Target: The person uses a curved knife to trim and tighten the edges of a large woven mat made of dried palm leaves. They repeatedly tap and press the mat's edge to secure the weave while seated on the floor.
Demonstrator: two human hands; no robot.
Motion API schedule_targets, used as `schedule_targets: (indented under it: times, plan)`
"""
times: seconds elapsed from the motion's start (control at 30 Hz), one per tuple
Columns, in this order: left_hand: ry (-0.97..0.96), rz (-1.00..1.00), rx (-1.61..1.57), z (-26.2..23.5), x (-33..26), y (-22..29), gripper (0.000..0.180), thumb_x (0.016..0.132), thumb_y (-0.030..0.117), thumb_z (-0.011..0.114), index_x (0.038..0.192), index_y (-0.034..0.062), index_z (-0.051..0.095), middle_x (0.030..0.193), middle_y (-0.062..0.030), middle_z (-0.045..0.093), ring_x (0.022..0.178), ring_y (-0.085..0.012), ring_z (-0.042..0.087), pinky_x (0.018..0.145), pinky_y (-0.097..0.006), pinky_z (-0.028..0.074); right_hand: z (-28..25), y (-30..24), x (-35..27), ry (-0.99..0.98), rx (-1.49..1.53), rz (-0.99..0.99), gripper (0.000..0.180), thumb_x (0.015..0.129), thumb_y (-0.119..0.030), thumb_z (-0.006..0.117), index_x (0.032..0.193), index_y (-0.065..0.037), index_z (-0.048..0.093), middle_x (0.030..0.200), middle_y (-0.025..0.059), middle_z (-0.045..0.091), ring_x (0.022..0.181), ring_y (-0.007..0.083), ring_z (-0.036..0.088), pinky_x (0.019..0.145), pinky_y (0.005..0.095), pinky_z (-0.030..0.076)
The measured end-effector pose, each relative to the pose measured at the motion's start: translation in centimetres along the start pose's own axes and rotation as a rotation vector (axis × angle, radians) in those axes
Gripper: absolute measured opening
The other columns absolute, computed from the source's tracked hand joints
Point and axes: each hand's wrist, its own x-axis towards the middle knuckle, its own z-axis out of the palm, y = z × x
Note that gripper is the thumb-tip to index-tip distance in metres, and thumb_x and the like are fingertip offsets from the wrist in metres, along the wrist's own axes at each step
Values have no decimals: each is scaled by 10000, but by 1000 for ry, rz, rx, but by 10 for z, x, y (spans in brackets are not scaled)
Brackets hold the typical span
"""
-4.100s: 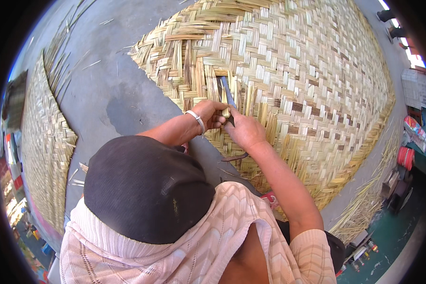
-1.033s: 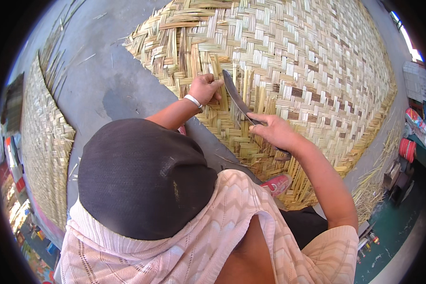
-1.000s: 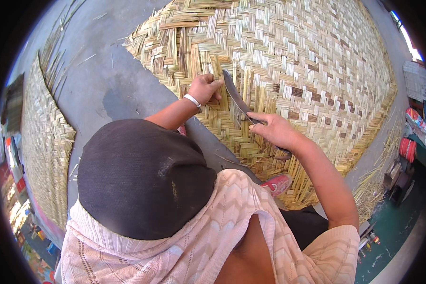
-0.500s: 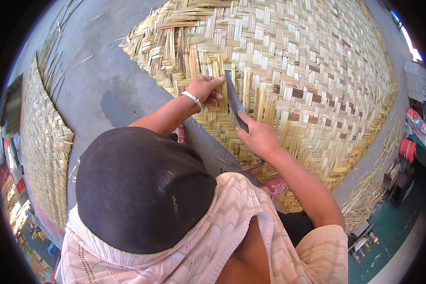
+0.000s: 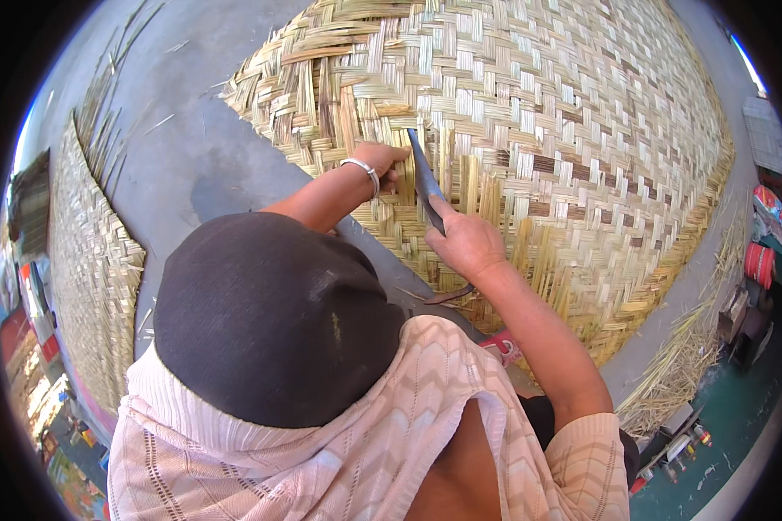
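Note:
A large woven bamboo mat [image 5: 565, 130] lies on the grey floor ahead of me. My left hand [image 5: 382, 161], with a white bangle on the wrist, presses on the mat's near edge, and its fingers curl over a loose strip. My right hand [image 5: 466, 245] grips the handle of a dark, broad-bladed knife [image 5: 425, 178]. The blade points away from me and sits against the upright strips right beside my left fingers. My dark-capped head and pale patterned shirt fill the lower part of the view.
A second woven mat [image 5: 87, 260] lies to the left across bare grey floor [image 5: 200, 156]. Loose bamboo strips [image 5: 678, 365] are piled along the right edge of the big mat. A red object [image 5: 758, 263] and small clutter sit at the far right.
My right hand has brought the knife from a raised spot on the right down and leftward to the strips beside my left hand. My left hand has stayed on the mat edge.

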Motion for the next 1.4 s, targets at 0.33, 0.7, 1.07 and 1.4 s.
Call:
schedule_targets:
  times: [0.33, 0.7, 1.07, 1.4]
  plan:
    - [-112, 311, 741, -19, -14, 14, 489, 781, 439, 789, 802, -35, 667, 661, -94, 650, 531, -169, 650, 511, -320, 543, -5, -5, -3, 14, -140, -47, 522, 837, -267, 528, 1342, -138, 506, 786, 180, 695, 734, 361, 689, 668, 494, 549]
    - [209, 725, 1152, -19, -5, -14, 511, 805, 587, 666, 749, 80, 630, 748, -141, 660, 719, -335, 651, 662, -453, 497, -45, 8, -57, -234, -303, 31, 586, 839, -302, 527, 1412, -205, 454, 758, 192, 668, 691, 368, 665, 652, 489, 534]
    - [-74, 573, 439, 2, -3, -2, 345, 911, 221, 674, 1106, -59, 619, 785, -107, 691, 570, -154, 672, 518, -277, 539, -94, 52, -85, -89, 595, 26, 540, 900, -186, 616, 1417, -109, 485, 1171, 120, 662, 939, 146, 613, 881, 292, 475]
    - [-248, 292, 420, 12, -25, -10, 205, 938, 139, 585, 944, -59, 639, 733, -120, 694, 574, -171, 692, 501, -281, 570, -80, 26, -85, -399, 823, 109, 537, 915, -157, 618, 1424, -69, 470, 1287, 81, 575, 1113, 117, 517, 992, 271, 398]
